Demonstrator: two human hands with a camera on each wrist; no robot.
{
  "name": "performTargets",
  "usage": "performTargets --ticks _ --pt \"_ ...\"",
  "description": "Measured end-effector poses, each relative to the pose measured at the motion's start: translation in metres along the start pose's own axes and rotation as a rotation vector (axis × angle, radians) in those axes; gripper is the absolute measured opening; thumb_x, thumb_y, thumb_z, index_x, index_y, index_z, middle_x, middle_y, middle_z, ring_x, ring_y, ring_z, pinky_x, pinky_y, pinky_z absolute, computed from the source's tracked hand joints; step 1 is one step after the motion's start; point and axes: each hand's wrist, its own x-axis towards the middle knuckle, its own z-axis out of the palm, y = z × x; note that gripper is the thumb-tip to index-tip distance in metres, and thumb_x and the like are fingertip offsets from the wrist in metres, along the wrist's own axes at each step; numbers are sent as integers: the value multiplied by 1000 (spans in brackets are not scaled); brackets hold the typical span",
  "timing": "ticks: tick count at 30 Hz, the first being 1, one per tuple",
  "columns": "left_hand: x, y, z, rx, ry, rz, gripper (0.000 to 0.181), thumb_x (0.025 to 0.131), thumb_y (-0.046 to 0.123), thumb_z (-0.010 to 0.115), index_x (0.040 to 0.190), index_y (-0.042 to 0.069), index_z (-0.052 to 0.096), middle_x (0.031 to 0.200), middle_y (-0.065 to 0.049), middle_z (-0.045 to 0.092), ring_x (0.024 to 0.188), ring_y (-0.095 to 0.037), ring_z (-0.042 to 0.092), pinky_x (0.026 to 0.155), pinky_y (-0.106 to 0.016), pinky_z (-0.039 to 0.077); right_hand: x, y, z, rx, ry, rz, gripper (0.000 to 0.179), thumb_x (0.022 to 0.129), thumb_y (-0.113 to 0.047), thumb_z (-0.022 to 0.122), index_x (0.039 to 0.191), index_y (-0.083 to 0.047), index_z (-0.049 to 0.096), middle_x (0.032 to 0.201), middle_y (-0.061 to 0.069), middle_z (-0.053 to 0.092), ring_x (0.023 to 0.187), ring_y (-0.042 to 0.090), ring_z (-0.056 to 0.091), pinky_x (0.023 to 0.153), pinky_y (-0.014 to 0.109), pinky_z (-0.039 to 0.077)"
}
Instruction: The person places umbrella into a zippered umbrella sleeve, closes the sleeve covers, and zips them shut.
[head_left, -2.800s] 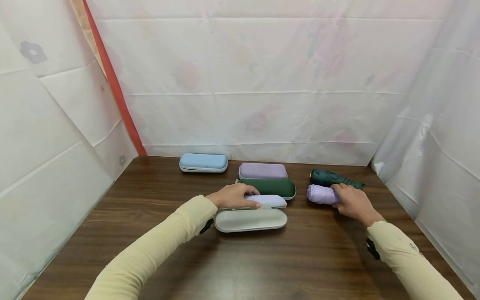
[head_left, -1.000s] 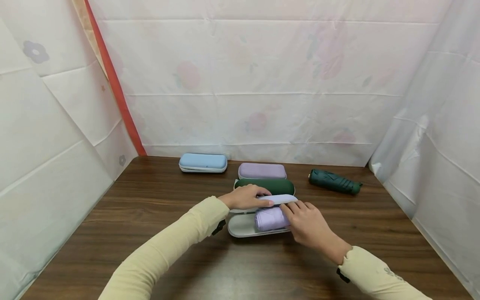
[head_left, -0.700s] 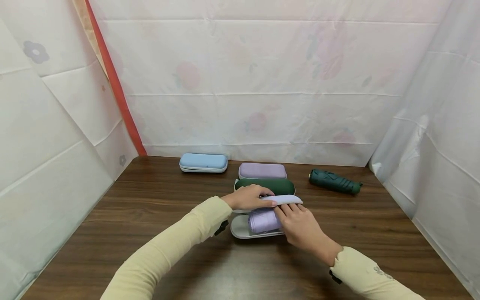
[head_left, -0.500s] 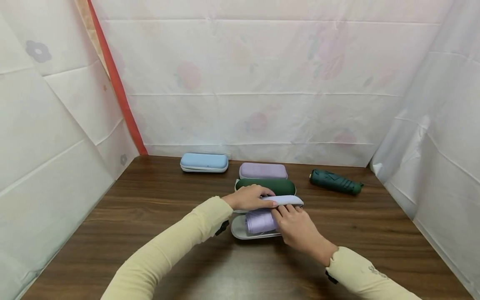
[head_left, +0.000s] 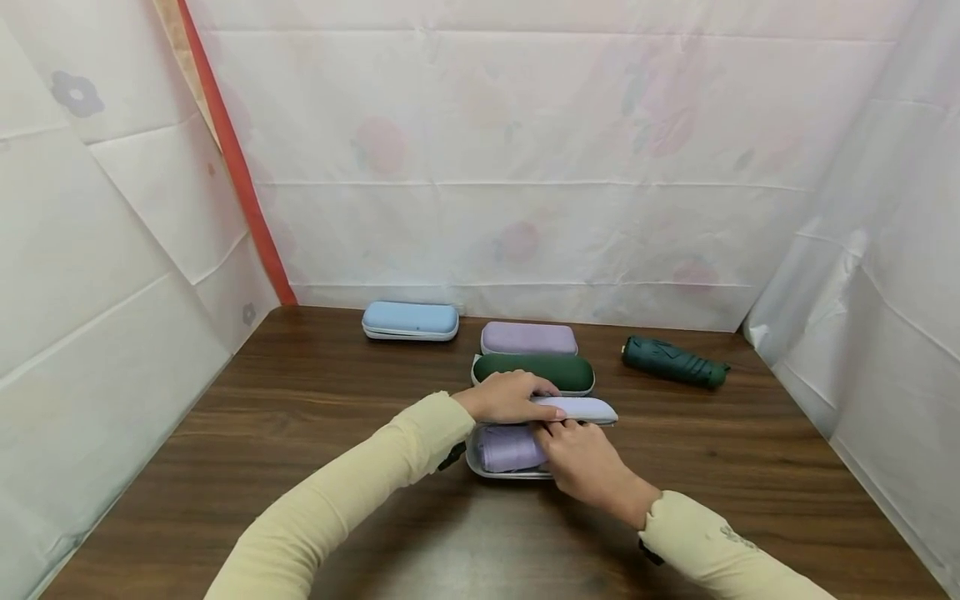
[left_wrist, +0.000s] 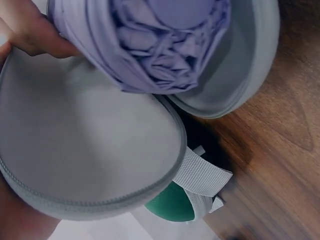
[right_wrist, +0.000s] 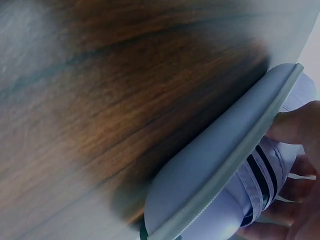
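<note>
A rolled lavender folding umbrella [head_left: 510, 450] lies in the lower half of an open pale-lavender zip case with a grey lining. My right hand [head_left: 588, 467] grips the umbrella's right part, its fingers under the raised lid [head_left: 588, 408]. With thumb in front and fingers behind, my left hand [head_left: 510, 398] holds that lid up. In the left wrist view the gathered end of the umbrella [left_wrist: 165, 55] sits between the two grey-lined shells. The right wrist view shows the case's outer shell [right_wrist: 215, 155] and a dark-striped band around the umbrella [right_wrist: 270, 170].
Right behind the open case lies a dark green case [head_left: 540, 372], and behind that a purple case [head_left: 528, 337]. A light blue case [head_left: 410, 320] is at the back left. A dark green folding umbrella [head_left: 675, 362] rests at the back right. Cloth walls border the table [head_left: 300, 400].
My right hand took the lavender umbrella from beside the green one, carried it left and set it into the open case. The case and my left hand on its lid shifted right.
</note>
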Motion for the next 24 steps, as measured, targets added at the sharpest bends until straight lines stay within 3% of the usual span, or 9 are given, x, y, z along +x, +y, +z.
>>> performTargets --ticks 9,16,24 --pt "2 1 2 14 14 19 45 92 52 56 123 22 65 114 10 64 102 -8 57 84 -33 45 2 3 -1 10 -62 -26 51 75 -32 81 114 -5 64 103 10 65 88 22 63 61 37 53" --pt "1 0 4 -4 -4 14 44 92 52 55 123 22 66 113 10 64 102 -7 57 84 -33 45 1 5 -7 93 -146 -29 50 81 -23 75 124 -3 59 112 10 62 94 21 61 61 37 52" --pt "1 -1 3 0 0 5 45 92 51 56 124 21 65 115 10 64 106 -9 56 87 -34 45 0 7 -14 140 -152 -56 49 85 -14 68 129 2 54 119 14 59 96 23 61 54 35 51"
